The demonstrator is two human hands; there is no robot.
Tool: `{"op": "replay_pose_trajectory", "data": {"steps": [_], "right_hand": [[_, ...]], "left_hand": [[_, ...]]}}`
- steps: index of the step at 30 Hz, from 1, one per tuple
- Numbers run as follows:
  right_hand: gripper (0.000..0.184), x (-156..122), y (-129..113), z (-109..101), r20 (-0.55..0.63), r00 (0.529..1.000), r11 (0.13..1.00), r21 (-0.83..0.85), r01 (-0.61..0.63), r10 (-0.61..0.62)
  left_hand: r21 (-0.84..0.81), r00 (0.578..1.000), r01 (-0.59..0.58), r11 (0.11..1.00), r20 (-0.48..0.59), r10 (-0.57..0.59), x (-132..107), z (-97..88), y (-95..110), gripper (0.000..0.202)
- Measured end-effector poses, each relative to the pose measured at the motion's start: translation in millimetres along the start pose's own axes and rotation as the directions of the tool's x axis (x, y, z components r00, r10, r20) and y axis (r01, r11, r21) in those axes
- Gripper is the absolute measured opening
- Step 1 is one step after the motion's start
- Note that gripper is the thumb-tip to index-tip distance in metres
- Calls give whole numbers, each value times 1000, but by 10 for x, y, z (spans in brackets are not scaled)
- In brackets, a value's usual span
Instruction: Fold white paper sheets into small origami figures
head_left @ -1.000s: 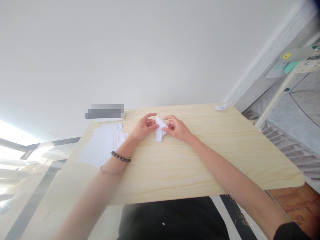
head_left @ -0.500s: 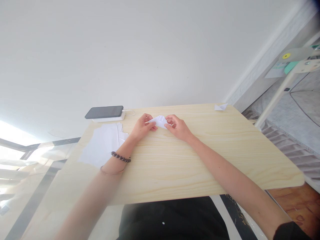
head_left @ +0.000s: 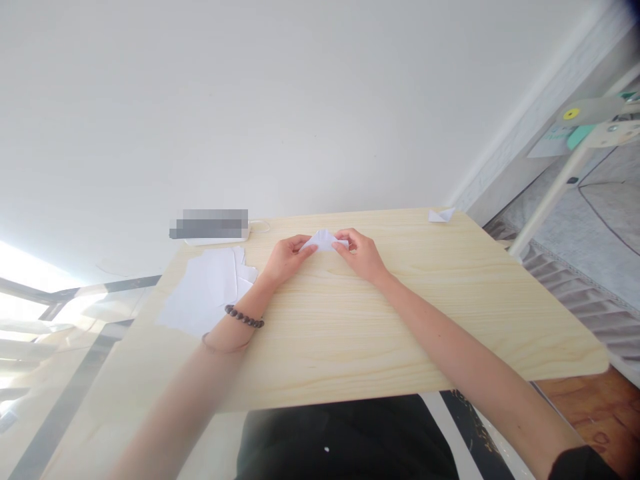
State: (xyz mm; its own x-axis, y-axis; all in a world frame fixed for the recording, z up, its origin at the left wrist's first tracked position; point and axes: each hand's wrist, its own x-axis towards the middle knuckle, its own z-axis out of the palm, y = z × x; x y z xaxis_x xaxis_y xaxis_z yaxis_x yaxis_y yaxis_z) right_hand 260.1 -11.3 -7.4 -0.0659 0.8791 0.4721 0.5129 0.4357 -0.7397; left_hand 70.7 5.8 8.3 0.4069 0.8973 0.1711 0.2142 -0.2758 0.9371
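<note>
Between my two hands is a small folded piece of white paper (head_left: 325,241), roughly triangular with its peak at the top. My left hand (head_left: 289,259) pinches its left corner, thumb in front and fingers behind. On the right corner, my right hand (head_left: 361,253) grips in the same way, thumb on the near face. The fingertips behind the paper are partly hidden. A pile of white paper sheets (head_left: 203,287) lies on the table left of my left forearm.
The light wood table (head_left: 425,320) stands against a white wall. A small folded paper boat (head_left: 441,216) sits at its far right corner. At the back left, a blurred-out dark device (head_left: 210,225) rests on a white block with a cable. A pale metal frame (head_left: 555,187) rises at the right.
The paper's near flap has been turned or pressed, so its front now looks smoother and more triangular. Both thumbs have shifted slightly along its lower edge.
</note>
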Motion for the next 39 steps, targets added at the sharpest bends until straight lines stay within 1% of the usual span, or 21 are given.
{"op": "replay_pose_trajectory", "data": {"steps": [4, 6, 8, 10, 11, 14, 16, 20, 23, 25, 29, 31, 34, 37, 39], "right_hand": [[19, -10, -28, 7, 67, 997, 1000, 3, 26, -26], [21, -11, -42, 4, 34, 999, 1000, 18, 25, -26], [26, -9, -45, -3, -45, 999, 998, 56, 2, 1], [26, -5, -36, -10, -94, 995, 995, 96, -25, 34], [25, -4, -29, -12, -92, 995, 993, 112, -34, 45], [21, -4, -5, -5, -24, 997, 987, 144, -65, 69], [21, -7, 8, 7, 10, 995, 980, 169, -102, 102], [23, -7, 18, 19, 35, 986, 960, 226, -165, 161], [23, -5, 6, 14, 48, 987, 957, 243, -158, 151], [25, -6, -12, 9, 50, 988, 959, 241, -153, 145], [28, -15, -57, -1, 66, 987, 959, 237, -157, 145], [27, -20, -72, -5, 85, 987, 960, 236, -152, 135], [27, -23, -75, -7, 75, 991, 963, 235, -129, 114], [27, -21, -62, -4, 69, 993, 971, 213, -112, 99], [26, -20, -59, -2, 69, 993, 976, 191, -109, 97]], "left_hand": [[126, 999, -43, 991, -18, 45, 14, 4, -12, 35], [191, 995, -69, 979, -64, 82, 33, -4, -40, 30], [225, 986, -89, 970, -119, 118, 54, -16, -75, 28], [206, 985, -60, 977, -149, 91, 68, -26, -106, 29], [179, 987, -37, 983, -148, 64, 71, -30, -118, 29], [102, 993, -1, 995, -118, 13, 68, -33, -135, 32], [79, 995, 0, 997, -96, 7, 60, -31, -135, 33], [63, 998, -3, 998, -66, 7, 50, -23, -132, 34], [49, 997, -13, 999, -75, 17, 45, -12, -121, 35], [60, 995, -40, 997, -86, 45, 40, -2, -102, 32], [167, 986, -127, 978, -85, 143, 33, 7, -57, 24], [209, 983, -145, 967, -83, 165, 33, 4, -49, 23], [211, 980, -141, 967, -108, 167, 36, -7, -64, 23], [170, 979, -119, 978, -143, 144, 39, -9, -80, 24], [139, 981, -106, 985, -148, 127, 41, -3, -81, 25]]}}
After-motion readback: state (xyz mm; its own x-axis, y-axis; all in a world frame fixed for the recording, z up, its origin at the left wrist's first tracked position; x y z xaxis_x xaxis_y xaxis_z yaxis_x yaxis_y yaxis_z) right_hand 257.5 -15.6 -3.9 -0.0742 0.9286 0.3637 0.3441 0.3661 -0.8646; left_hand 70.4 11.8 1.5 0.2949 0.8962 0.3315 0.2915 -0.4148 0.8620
